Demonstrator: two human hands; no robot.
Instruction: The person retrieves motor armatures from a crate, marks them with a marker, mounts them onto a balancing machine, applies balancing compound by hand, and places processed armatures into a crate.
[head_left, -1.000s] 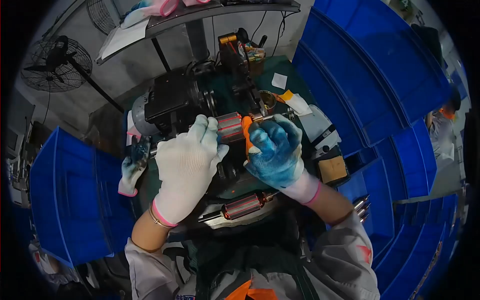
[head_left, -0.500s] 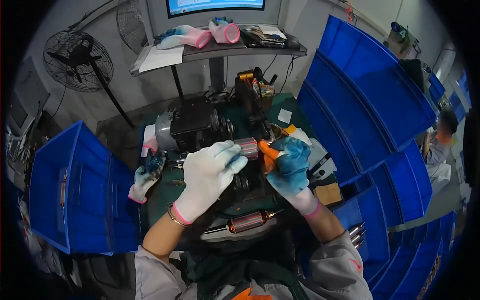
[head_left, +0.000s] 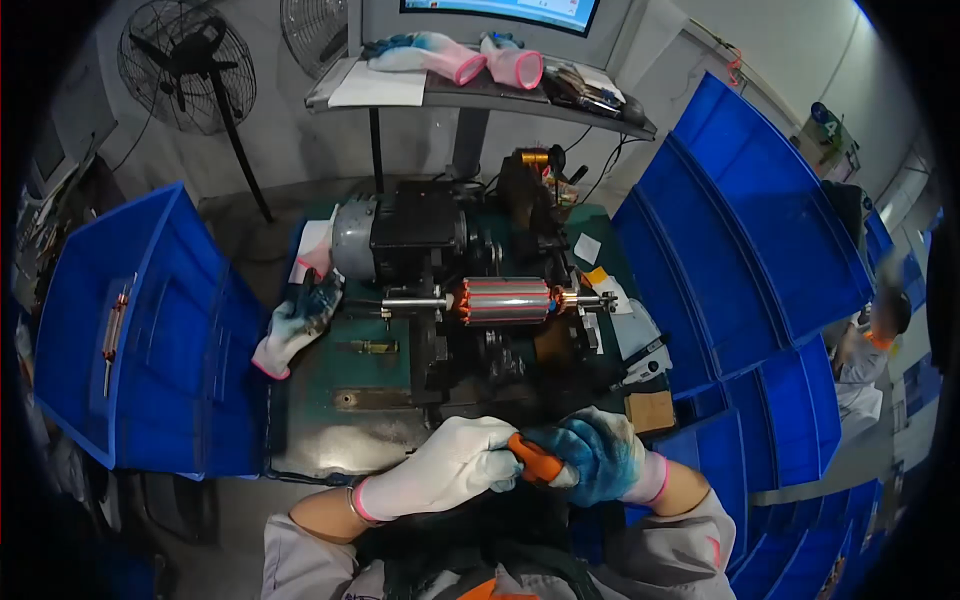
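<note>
My left hand [head_left: 450, 468], in a white glove with a pink cuff, is closed low in front of my body. My right hand [head_left: 600, 455], in a white glove stained blue, is closed too and meets it. An orange piece [head_left: 537, 459], apparently a cover over a right-hand digit, shows where the hands touch; what they hold, if anything, is hidden. Beyond them a motor armature [head_left: 507, 301], with a red-striped core and copper-coloured commutator, lies level across the supports of a black bench machine [head_left: 435, 355]. Neither hand touches that armature.
A motor [head_left: 400, 235] stands behind the machine's left side. A stained glove [head_left: 300, 325] lies on the left. Blue bins [head_left: 150, 330] flank the bench, with more stacked bins [head_left: 740, 230] to the right. Gloves [head_left: 425, 55] lie on the monitor shelf. Another person [head_left: 865, 350] is far right.
Both hands have come away from the armature in the machine and moved down towards my body, where they meet. The second armature at the bench's front edge no longer shows. The view has shifted.
</note>
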